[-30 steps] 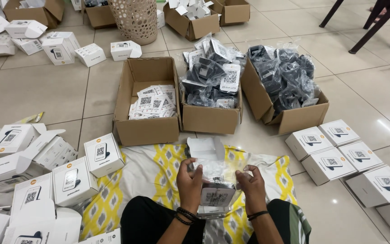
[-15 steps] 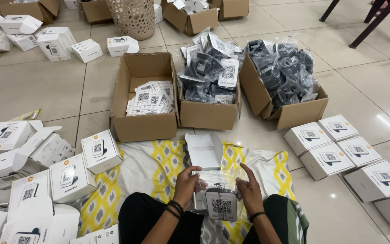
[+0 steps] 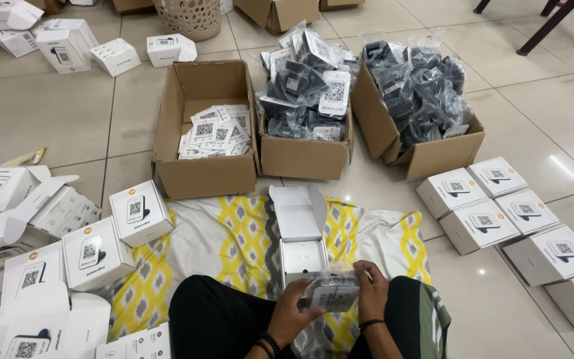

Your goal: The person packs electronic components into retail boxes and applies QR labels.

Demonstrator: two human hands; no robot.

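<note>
Both of my hands hold a small dark device wrapped in a clear plastic bag (image 3: 331, 296) over my lap. My left hand (image 3: 295, 308) grips its left side and my right hand (image 3: 370, 290) its right side. Just beyond the hands an open white box (image 3: 300, 233) lies on a yellow, grey and white patterned cloth (image 3: 234, 239), its lid flipped back and its inside showing white.
Three open cardboard boxes stand ahead: one with printed cards (image 3: 215, 133), two with bagged dark devices (image 3: 303, 86) (image 3: 420, 86). Closed white boxes are stacked at right (image 3: 493, 206) and scattered at left (image 3: 88, 252). A wicker basket (image 3: 191, 14) stands at the back.
My hands have lowered the bagged device from chest height down to my lap. The open white box now lies uncovered on the cloth in front of them.
</note>
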